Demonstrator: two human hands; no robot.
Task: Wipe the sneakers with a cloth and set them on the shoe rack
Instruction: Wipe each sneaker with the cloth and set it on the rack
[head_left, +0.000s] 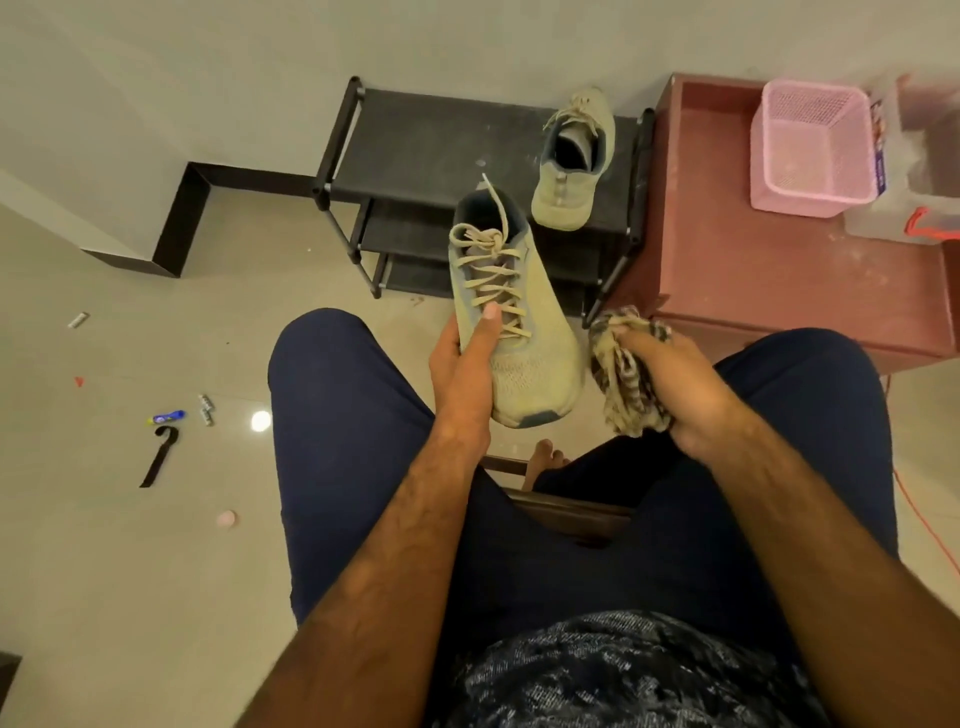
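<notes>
My left hand (464, 364) grips a beige laced sneaker (519, 332) from its left side, thumb across the laces, toe pointing toward me above my knees. My right hand (675, 384) is closed on a bunched, striped cloth (621, 374), held just right of the sneaker's toe; I cannot tell whether cloth and shoe touch. The second beige sneaker (571, 161) stands on the top shelf of the black shoe rack (415, 140), at its right end, heel toward me.
A reddish low table (727, 249) stands right of the rack with a pink mesh basket (810, 145) and a clear box (904, 208) on it. Small items, a black strap (158, 457) and a blue tube (169, 416) lie on the tiled floor at left.
</notes>
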